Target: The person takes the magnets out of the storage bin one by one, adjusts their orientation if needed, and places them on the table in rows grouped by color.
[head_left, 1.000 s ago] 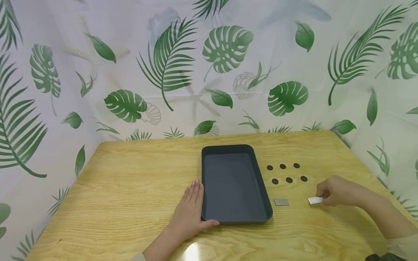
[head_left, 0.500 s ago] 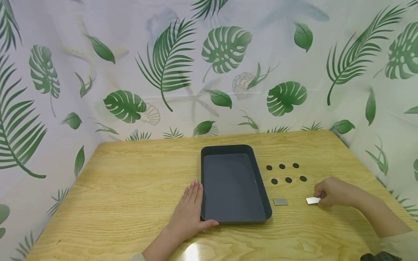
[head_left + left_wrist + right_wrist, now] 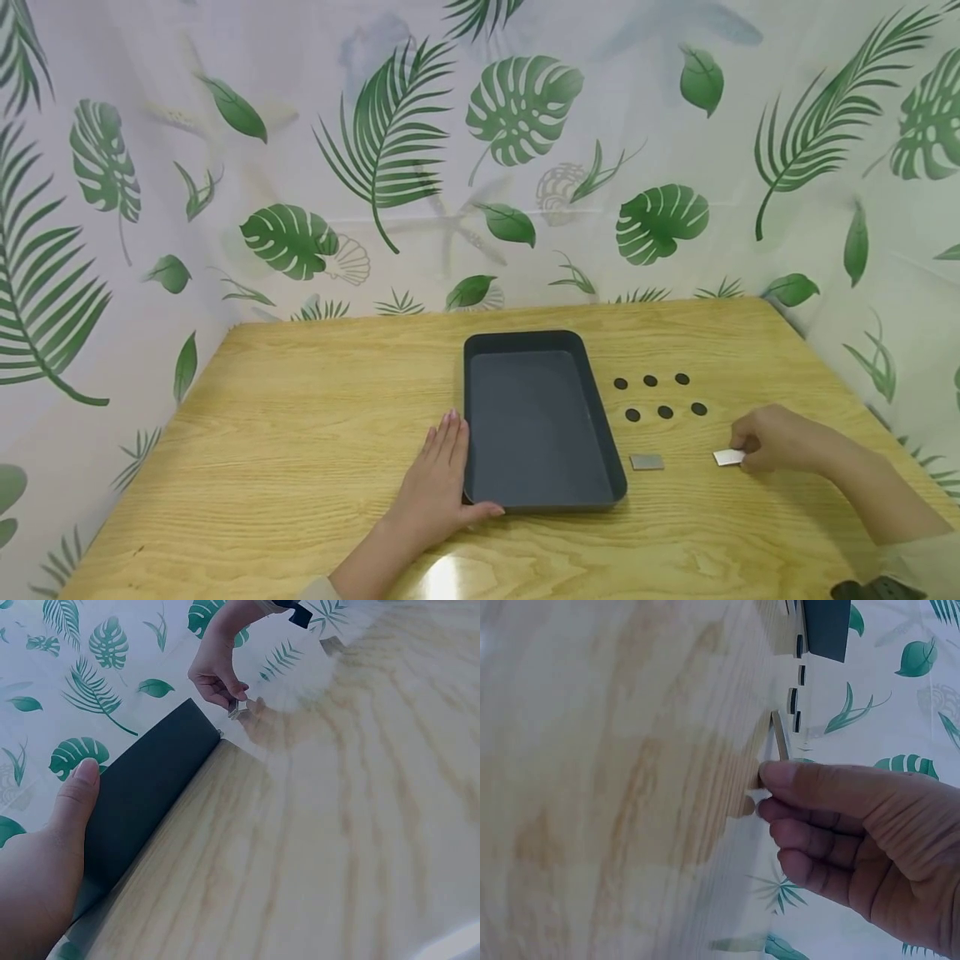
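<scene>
My left hand (image 3: 435, 479) lies along the left side of a dark grey rectangular baking pan (image 3: 540, 429), its fingers straight. The thumb reaches to the pan's front corner and, in the left wrist view, presses against the outer wall (image 3: 150, 802). At the right, my right hand (image 3: 780, 437) pinches a small flat silver rectangular plate (image 3: 726, 457) between thumb and fingers, close over the table. The right wrist view shows this plate (image 3: 781, 739) edge-on, one end hidden by the fingertips. A similar grey plate (image 3: 647, 462) lies flat between the pan and the right hand.
Several small black discs (image 3: 665, 412) lie in two rows to the right of the pan, behind the loose plate. The wooden table (image 3: 322, 400) is bordered by a white cloth (image 3: 420, 275) printed with green leaves at the back and sides.
</scene>
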The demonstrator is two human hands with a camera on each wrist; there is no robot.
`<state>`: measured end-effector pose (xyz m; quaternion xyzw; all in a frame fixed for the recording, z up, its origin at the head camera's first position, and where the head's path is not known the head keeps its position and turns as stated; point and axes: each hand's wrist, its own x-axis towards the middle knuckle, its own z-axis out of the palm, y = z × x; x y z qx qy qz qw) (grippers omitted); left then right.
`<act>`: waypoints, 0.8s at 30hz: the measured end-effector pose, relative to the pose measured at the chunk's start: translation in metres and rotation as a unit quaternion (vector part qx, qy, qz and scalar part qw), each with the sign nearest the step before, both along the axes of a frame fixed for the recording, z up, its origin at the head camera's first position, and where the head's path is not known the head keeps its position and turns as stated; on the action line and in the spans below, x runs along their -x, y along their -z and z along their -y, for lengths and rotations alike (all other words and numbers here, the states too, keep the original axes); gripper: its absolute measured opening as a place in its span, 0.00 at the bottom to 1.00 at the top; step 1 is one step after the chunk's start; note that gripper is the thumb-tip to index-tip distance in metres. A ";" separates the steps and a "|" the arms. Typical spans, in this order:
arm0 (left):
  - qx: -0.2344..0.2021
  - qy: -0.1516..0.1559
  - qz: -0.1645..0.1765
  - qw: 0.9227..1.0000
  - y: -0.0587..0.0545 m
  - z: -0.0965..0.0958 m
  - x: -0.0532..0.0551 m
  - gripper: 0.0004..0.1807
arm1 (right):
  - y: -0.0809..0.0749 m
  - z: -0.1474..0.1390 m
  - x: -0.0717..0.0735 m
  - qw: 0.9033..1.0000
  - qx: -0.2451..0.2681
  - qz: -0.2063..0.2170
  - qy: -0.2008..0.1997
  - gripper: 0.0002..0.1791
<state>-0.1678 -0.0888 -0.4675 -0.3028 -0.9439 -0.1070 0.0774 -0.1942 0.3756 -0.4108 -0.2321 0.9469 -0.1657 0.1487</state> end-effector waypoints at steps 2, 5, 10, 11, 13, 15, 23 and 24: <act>-0.001 0.001 0.000 1.000 0.000 0.000 0.000 0.65 | 0.000 -0.001 -0.001 1.000 -0.006 -0.007 -0.003 0.07; 0.000 -0.001 0.003 1.000 0.000 -0.001 0.001 0.65 | 0.000 -0.003 -0.003 1.000 -0.007 -0.010 -0.003 0.07; -0.001 -0.001 0.010 1.000 0.001 -0.001 0.000 0.65 | -0.001 -0.003 -0.006 1.000 -0.016 -0.009 0.004 0.07; -0.003 -0.001 0.011 1.000 0.001 -0.001 0.000 0.65 | -0.002 -0.003 -0.006 1.000 -0.017 -0.010 0.005 0.07; -0.004 0.000 0.011 1.000 0.002 -0.001 0.000 0.65 | -0.002 -0.003 -0.006 1.000 -0.020 -0.014 0.008 0.07; -0.008 0.000 0.009 1.000 0.002 -0.001 0.000 0.65 | -0.002 -0.003 -0.005 1.000 -0.022 -0.019 0.009 0.06; -0.018 0.000 0.005 1.000 0.005 0.000 0.001 0.64 | -0.002 -0.009 -0.002 1.000 -0.005 0.003 0.015 0.04; -0.018 0.000 0.005 1.000 0.005 -0.001 0.001 0.64 | -0.002 -0.010 -0.002 1.000 -0.002 0.004 0.014 0.03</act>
